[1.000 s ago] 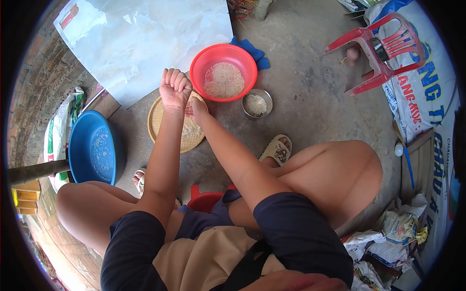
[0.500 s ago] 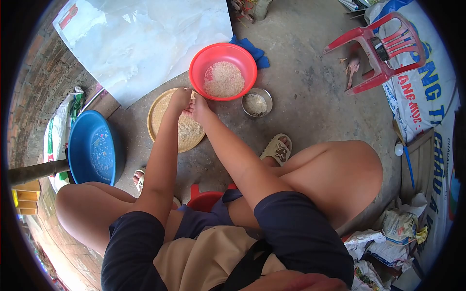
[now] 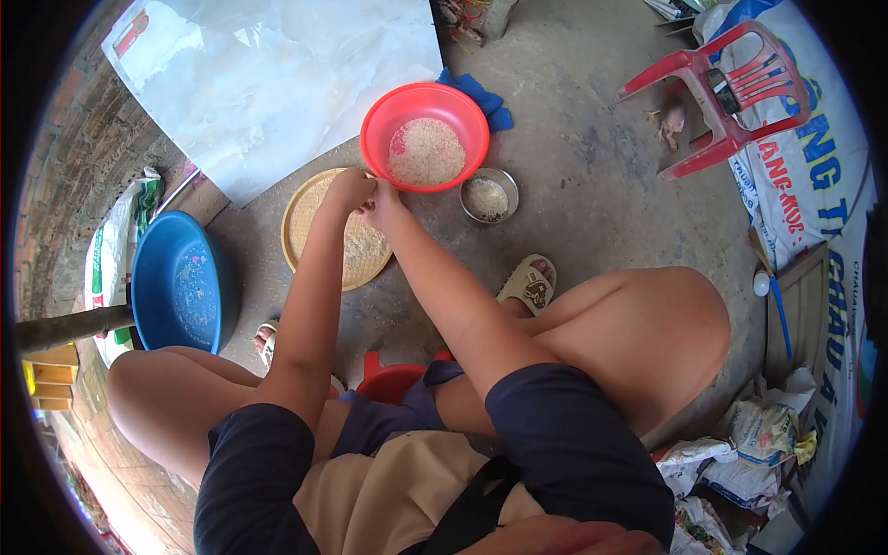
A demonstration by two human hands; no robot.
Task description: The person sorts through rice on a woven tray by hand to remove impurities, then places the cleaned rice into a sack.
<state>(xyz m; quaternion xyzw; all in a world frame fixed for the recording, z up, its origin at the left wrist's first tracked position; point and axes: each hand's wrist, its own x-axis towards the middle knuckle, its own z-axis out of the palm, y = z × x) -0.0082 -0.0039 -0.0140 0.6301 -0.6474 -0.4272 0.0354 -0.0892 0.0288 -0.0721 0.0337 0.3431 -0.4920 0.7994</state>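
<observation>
My left hand and my right hand meet over the upper right part of a round woven tray. Their fingers are closed and brought together; anything between them is too small or hidden to make out. Pale rice grains lie spread across the tray. Just beyond my right hand stands a red plastic basin with a heap of rice in it. To its lower right sits a small metal bowl, also holding grain.
A blue tub stands at the left beside a pole. A white sheet lies at the back, near a blue cloth. At the right are a red chair, a bird under it, and crumpled bags.
My hands have drawn closer together, and the fingers of my right hand have curled in. Under the chair, the bird has shifted its posture. The bowls and tray stay put.
</observation>
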